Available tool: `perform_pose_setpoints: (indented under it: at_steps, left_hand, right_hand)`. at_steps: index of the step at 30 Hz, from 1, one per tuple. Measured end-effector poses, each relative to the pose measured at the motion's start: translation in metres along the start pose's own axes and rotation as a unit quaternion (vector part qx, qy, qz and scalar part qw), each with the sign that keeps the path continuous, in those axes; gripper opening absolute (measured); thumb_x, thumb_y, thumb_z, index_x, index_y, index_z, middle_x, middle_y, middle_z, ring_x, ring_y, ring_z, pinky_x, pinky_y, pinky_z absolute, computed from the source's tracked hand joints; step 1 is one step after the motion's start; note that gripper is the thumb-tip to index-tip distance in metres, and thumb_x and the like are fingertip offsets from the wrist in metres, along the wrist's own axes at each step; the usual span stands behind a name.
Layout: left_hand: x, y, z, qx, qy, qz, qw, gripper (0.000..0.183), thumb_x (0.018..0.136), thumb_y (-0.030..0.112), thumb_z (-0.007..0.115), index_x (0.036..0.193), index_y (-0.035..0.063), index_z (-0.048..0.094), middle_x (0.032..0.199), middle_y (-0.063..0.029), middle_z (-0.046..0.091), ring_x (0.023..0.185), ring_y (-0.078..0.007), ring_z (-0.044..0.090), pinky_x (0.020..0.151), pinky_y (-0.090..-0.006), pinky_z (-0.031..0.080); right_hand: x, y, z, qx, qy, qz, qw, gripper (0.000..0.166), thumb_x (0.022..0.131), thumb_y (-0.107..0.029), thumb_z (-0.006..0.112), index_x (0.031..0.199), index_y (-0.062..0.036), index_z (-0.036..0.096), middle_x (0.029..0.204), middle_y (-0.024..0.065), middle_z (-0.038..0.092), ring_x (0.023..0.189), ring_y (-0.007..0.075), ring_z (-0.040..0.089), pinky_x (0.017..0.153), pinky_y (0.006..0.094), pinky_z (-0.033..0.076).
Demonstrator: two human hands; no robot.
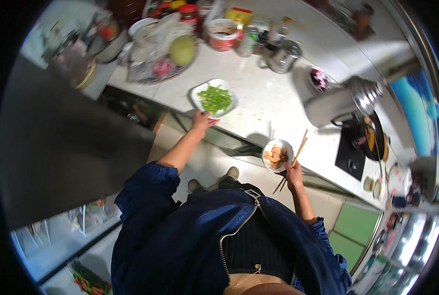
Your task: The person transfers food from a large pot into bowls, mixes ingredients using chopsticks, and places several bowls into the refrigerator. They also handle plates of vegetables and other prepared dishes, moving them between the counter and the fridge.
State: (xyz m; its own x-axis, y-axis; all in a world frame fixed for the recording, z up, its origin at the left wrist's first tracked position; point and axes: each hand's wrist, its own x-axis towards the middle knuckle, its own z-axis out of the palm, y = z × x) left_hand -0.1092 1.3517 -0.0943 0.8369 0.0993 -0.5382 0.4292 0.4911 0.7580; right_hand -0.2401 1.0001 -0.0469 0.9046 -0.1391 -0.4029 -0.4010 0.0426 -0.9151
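Observation:
My left hand (201,121) grips the near rim of a white dish of chopped green vegetables (215,99), at the front edge of the white countertop (252,110). In my right hand (293,173) are a white bowl with brownish-orange pieces of food (277,155) and a pair of wooden chopsticks (301,147). The chopsticks stick out to the right of the bowl, past the counter's front edge. Whether the dish rests on the counter or is slightly lifted, I cannot tell.
A tray with plastic bags and a green round fruit (183,50) stands back left. Behind are a red-and-white tub (222,35), a glass jug (285,57) and a bowl of purple pieces (319,79). To the right stand a large metal pot (326,107) and a wok (373,136). An open refrigerator (68,225) is at lower left.

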Motion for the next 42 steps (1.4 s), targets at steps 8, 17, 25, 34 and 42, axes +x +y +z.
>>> perform_pose_setpoints:
  at_steps: [8, 17, 25, 34, 42]
  left_hand:
    - [0.032, -0.009, 0.051, -0.052, 0.025, 0.028, 0.998, 0.03, 0.089, 0.02, 0.045, 0.109, -0.0018, 0.04, 0.096, -0.0204, 0.057, 0.083, -0.0262, 0.061, 0.075, -0.033, 0.052]
    - [-0.157, -0.109, -0.086, -0.012, 0.157, 0.018, 0.987, 0.024, 0.083, 0.015, 0.052, 0.104, 0.0053, 0.05, 0.086, -0.0088, 0.061, 0.072, -0.0145, 0.058, 0.063, -0.0258, 0.048]
    - [-0.535, -0.393, -0.313, 0.714, 0.334, -0.203, 0.581, 0.004, 0.06, 0.004, 0.052, 0.058, 0.0068, 0.052, 0.059, -0.0157, 0.052, 0.062, -0.0326, 0.055, 0.049, -0.046, 0.037]
    - [-0.75, -0.383, -0.407, 0.662, 0.565, -0.251, 0.424, 0.045, 0.07, 0.023, 0.061, 0.111, 0.0076, 0.051, 0.101, -0.0151, 0.058, 0.096, -0.0289, 0.054, 0.079, -0.0384, 0.044]
    - [-0.84, -0.266, -0.552, 0.292, 0.773, 0.043, 0.562, 0.038, 0.083, 0.018, 0.049, 0.118, 0.006, 0.046, 0.115, -0.0086, 0.053, 0.099, -0.0227, 0.049, 0.087, -0.0387, 0.034]
  right_hand:
    - [0.021, -0.026, -0.028, -0.046, 0.0, -0.004, 0.999, 0.027, 0.08, -0.001, 0.047, 0.107, 0.0043, 0.048, 0.086, 0.005, 0.054, 0.074, 0.0114, 0.05, 0.068, 0.0244, 0.043]
    - [0.05, -0.043, 0.027, -0.059, -0.2, 0.081, 0.975, 0.03, 0.082, -0.006, 0.049, 0.112, 0.0003, 0.046, 0.098, 0.0111, 0.056, 0.082, 0.0226, 0.059, 0.068, 0.0376, 0.054]
    - [0.032, -0.015, 0.079, -0.081, -0.318, 0.123, 0.937, 0.04, 0.082, -0.004, 0.046, 0.121, -0.0001, 0.037, 0.111, 0.0146, 0.049, 0.091, 0.0277, 0.057, 0.066, 0.0383, 0.054]
    - [-0.054, 0.033, 0.132, -0.147, -0.344, 0.13, 0.918, 0.031, 0.082, -0.012, 0.056, 0.109, 0.0011, 0.048, 0.093, 0.0092, 0.057, 0.078, 0.0188, 0.059, 0.062, 0.0324, 0.052]
    - [-0.145, 0.022, 0.16, -0.113, -0.351, 0.072, 0.927, 0.029, 0.084, -0.005, 0.043, 0.111, 0.0076, 0.04, 0.093, 0.0136, 0.055, 0.075, 0.021, 0.059, 0.059, 0.0312, 0.054]
